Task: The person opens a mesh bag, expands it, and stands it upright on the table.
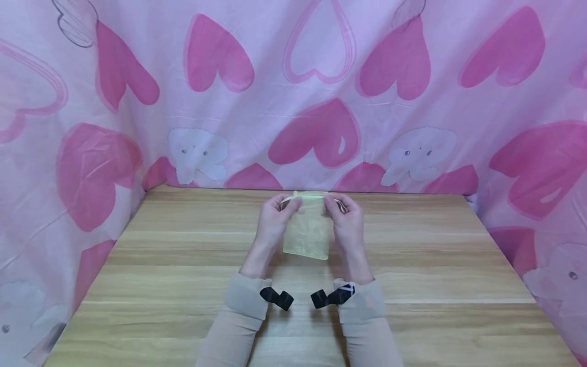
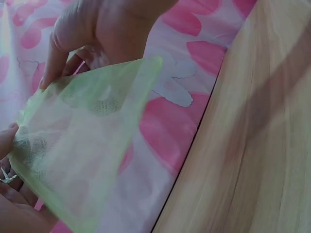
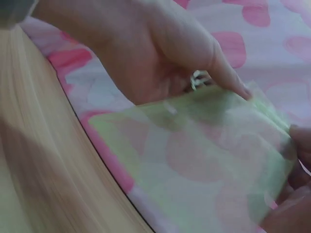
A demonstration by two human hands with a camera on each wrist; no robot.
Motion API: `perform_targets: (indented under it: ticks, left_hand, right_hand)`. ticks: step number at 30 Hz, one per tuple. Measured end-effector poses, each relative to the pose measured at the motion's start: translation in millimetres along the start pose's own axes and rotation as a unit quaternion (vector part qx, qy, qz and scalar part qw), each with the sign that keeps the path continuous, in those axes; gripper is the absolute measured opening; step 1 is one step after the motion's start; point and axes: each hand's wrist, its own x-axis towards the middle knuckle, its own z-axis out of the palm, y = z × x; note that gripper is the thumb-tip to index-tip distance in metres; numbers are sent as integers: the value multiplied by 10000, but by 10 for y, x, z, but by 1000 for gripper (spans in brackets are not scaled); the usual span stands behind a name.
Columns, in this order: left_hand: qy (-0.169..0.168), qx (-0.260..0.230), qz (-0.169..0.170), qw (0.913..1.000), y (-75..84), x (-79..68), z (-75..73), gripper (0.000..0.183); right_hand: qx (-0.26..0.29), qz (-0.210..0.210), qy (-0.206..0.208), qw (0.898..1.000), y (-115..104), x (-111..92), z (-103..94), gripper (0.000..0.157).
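Pinching the sheer yellow-green bag (image 1: 306, 234) near its top edge, your left hand (image 1: 274, 216) has the left side and your right hand (image 1: 347, 216) the right, thumbs toward you. Bag's held up over the wooden table (image 1: 183, 280), between your hands, bottom edge hanging free, heart-print curtain (image 1: 316, 137) behind. White string (image 1: 342, 206) loops out at your right fingers.

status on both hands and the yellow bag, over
Left hand and right hand pinching sheer yellow bag near its top. Bag held up off wooden table. Nothing visible in the way.
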Motion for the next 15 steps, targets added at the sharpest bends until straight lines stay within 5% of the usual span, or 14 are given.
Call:
perform_targets:
  ticks: [8,15]
  left_hand:
    - [-389,324,235,9984,-1,-10,18,21]
    - [-550,394,211,9975,-10,-21,33,17]
  right_hand:
    - [-686,-55,-858,9939,-57,16,-126,20]
    - [-1225,-56,-774,9894,-58,36,-156,15]
